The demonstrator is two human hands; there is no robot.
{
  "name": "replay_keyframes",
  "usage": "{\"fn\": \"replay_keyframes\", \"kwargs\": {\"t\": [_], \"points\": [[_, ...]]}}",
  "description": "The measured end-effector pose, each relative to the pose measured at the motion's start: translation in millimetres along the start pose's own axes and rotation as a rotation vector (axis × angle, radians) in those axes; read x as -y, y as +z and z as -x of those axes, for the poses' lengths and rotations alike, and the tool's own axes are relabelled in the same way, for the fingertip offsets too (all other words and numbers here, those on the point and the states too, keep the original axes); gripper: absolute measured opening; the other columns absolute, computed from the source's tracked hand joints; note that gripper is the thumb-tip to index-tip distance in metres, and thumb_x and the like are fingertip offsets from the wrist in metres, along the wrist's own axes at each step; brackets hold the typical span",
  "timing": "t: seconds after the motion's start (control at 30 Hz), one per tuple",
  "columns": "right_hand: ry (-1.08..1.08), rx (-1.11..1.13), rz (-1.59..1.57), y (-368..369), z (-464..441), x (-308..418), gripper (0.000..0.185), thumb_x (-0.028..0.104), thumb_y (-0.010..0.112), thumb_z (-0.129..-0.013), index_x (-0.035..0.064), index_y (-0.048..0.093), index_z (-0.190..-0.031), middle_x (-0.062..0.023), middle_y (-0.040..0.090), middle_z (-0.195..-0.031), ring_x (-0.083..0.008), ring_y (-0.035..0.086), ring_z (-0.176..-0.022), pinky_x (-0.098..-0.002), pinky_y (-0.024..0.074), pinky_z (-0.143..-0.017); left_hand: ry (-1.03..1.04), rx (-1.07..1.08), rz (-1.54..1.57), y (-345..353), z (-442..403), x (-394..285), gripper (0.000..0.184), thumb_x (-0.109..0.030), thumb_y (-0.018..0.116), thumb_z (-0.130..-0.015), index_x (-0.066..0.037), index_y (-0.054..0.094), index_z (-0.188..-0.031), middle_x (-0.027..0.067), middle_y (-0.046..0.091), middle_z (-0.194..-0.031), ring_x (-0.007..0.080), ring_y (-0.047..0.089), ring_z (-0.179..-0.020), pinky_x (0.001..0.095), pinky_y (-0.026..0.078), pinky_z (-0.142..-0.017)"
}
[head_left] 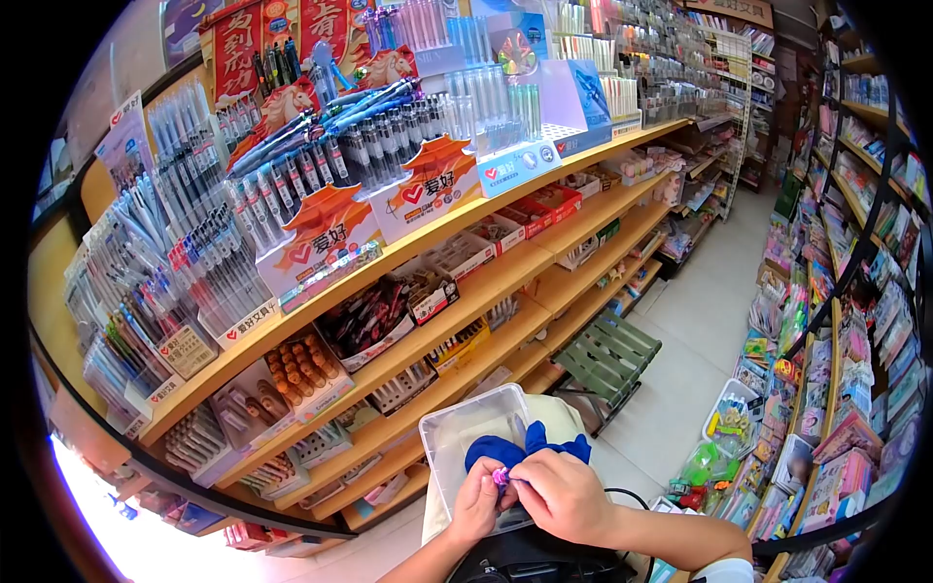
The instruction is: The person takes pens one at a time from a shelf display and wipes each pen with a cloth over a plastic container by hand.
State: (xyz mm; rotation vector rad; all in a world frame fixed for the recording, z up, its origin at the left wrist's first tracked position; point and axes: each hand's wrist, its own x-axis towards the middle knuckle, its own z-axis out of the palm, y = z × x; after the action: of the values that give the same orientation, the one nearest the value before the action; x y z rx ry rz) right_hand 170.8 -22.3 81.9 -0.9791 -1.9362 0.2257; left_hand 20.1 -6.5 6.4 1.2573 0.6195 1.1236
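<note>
Low in the frame's centre, a clear box [444, 445] could tip if a wrist knocks it. Beside it, the left hand [476, 499] pinches a small purple item [501, 477], which uneven pulling might make slip; the right hand [562, 496] bunches beside it, whether gripping I cannot tell.

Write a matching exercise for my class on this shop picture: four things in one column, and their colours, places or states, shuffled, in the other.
Things:
1. Small pink-purple item
2. Plastic box
3. Stool
4. Cloth-like bundle

Descriptions:
A. Green, with a slatted top
B. Deep blue, just beyond the hands
C. Between the left hand and the right hand
D. Clear, see-through

Right pairs: 1-C, 2-D, 3-A, 4-B
</note>
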Motion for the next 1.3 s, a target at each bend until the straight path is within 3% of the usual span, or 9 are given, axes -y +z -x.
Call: {"fn": "replay_keyframes", "kwargs": {"t": [0.37,0.57,0.77,1.0,1.3], "points": [[-0.129,0.016,0.180,8,8,-1,0.023,0.000,0.064,-0.064,0.0028,0.058,-0.086,-0.0059,0.055,-0.076,-0.0202,0.053,-0.061,-0.0292,0.0392,-0.053,-0.080,-0.031,0.010,-3,0,0,0.039,-0.043,0.032,-0.093,-0.005,0.041,-0.090,0.0017,0.043,-0.062,0.0069,0.035,-0.053,0.0196,0.027,-0.047],[0.033,0.070,0.099,20,21,-15,0.015,0.002,0.063,-0.067,0.0037,0.056,-0.081,-0.0080,0.056,-0.075,-0.0241,0.054,-0.063,-0.0316,0.0418,-0.055,-0.040,-0.034,-0.007,-1,-1,-2,0.039,-0.040,0.031,-0.094,-0.004,0.043,-0.087,0.0028,0.044,-0.062,0.0081,0.036,-0.052,0.0202,0.028,-0.047],[0.105,-0.022,-0.027,7,11,-14,0.012,0.004,0.061,-0.072,0.0040,0.054,-0.082,-0.0082,0.055,-0.076,-0.0256,0.055,-0.065,-0.0332,0.0419,-0.057,-0.074,-0.023,0.070,-6,-3,4,0.038,-0.037,0.030,-0.095,-0.004,0.045,-0.085,0.0038,0.045,-0.062,0.0088,0.037,-0.051,0.0209,0.028,-0.045],[-0.014,-0.040,-0.042,-2,5,2,0.015,0.002,0.064,-0.069,0.0033,0.057,-0.081,-0.0081,0.057,-0.074,-0.0239,0.056,-0.062,-0.0306,0.0432,-0.054,-0.094,-0.056,0.097,-3,-2,1,0.037,-0.036,0.030,-0.095,-0.004,0.046,-0.085,0.0023,0.044,-0.060,0.0082,0.036,-0.050,0.0207,0.027,-0.045],[-0.080,0.017,0.172,6,8,1,0.018,0.002,0.065,-0.065,0.0045,0.057,-0.081,-0.0060,0.056,-0.075,-0.0204,0.054,-0.060,-0.0294,0.0394,-0.052,-0.081,-0.064,-0.008,-5,0,1,0.038,-0.037,0.031,-0.095,-0.004,0.046,-0.085,0.0022,0.045,-0.061,0.0074,0.036,-0.050,0.0200,0.027,-0.046]]}}
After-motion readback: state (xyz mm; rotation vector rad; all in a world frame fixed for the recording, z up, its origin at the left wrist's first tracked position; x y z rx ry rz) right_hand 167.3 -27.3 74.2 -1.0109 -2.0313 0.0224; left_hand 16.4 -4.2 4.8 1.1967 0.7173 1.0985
